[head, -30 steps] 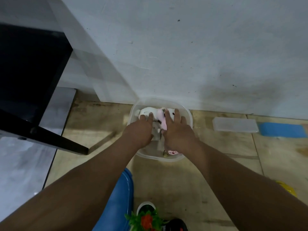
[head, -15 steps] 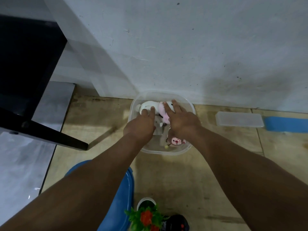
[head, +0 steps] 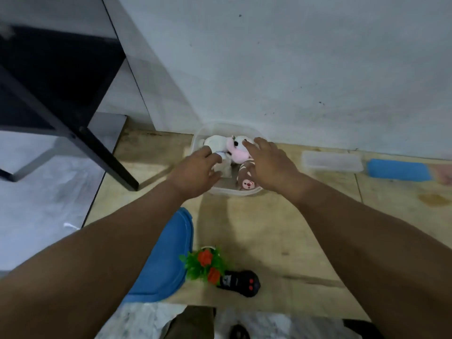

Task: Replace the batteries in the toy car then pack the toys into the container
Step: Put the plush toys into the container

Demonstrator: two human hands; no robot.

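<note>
Head view showed both hands, left (head: 195, 171) and right (head: 270, 162), loose-fingered, holding nothing, over plush toys (head: 236, 149) in the container (head: 220, 189) by the wall; pressing them flat seemed wise.

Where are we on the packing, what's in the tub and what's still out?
Done: the pink-and-white plush and the brown plush lie in the clear container. In hand: the left hand and right hand are over the tub, arranging the toys. Left: the black remote and plastic flower toy sit on the floor; the blue lid is off. Battery swap can't be judged.
</note>
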